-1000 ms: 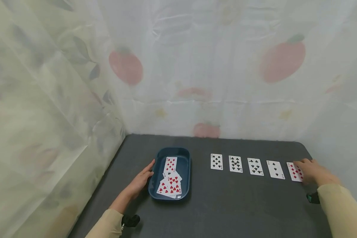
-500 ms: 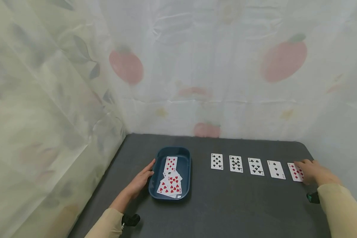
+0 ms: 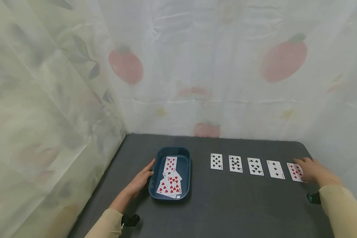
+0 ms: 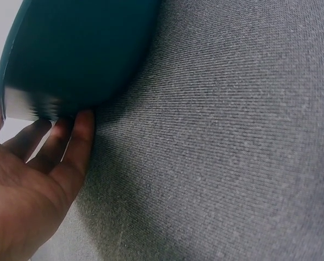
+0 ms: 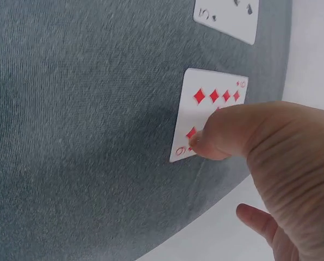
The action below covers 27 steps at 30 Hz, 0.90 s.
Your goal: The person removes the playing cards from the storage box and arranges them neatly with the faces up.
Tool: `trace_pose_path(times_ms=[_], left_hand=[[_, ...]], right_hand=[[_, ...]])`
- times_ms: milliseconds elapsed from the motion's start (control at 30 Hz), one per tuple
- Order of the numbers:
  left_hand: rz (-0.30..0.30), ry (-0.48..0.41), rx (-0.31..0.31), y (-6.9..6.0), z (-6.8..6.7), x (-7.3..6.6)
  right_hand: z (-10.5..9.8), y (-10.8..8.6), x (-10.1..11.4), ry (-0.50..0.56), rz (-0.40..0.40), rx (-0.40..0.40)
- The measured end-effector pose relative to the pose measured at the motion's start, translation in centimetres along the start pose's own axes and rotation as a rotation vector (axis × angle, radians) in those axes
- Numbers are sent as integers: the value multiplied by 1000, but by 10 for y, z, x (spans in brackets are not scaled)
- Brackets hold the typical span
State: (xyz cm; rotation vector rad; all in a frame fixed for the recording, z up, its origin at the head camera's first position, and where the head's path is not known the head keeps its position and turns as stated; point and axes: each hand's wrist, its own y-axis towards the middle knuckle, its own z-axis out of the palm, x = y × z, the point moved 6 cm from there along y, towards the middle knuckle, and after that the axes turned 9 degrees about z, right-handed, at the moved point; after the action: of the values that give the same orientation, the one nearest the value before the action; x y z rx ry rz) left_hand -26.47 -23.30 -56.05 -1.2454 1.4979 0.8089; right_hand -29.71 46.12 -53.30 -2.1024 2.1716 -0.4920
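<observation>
Just a little more of the diamond card (image 5: pixel 203 109)'s near edge shows at the row (image 3: pixel 255 166)'s right end, I can't tell if the right hand (image 3: pixel 315 172) pinches it but judge it unlifted, while the left hand (image 3: pixel 138 182)'s fingers rest unclenched against the tray (image 3: pixel 184 165).

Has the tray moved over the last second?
No: judged against the table, the tray sits where it did, with no visible shift either way.
</observation>
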Motion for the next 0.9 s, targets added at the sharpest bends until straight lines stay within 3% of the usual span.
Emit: trace_pose_path(times_ms=[233, 500, 900], left_hand=[[9, 6, 5, 0, 0, 0], [16, 8, 5, -1, 1, -1], [2, 16, -29, 0, 1, -2]], right_hand=[[-7, -1, 23, -26, -29, -78], [-11, -3, 75, -84, -132, -182], [-16, -12, 184, -83, -448, -340]])
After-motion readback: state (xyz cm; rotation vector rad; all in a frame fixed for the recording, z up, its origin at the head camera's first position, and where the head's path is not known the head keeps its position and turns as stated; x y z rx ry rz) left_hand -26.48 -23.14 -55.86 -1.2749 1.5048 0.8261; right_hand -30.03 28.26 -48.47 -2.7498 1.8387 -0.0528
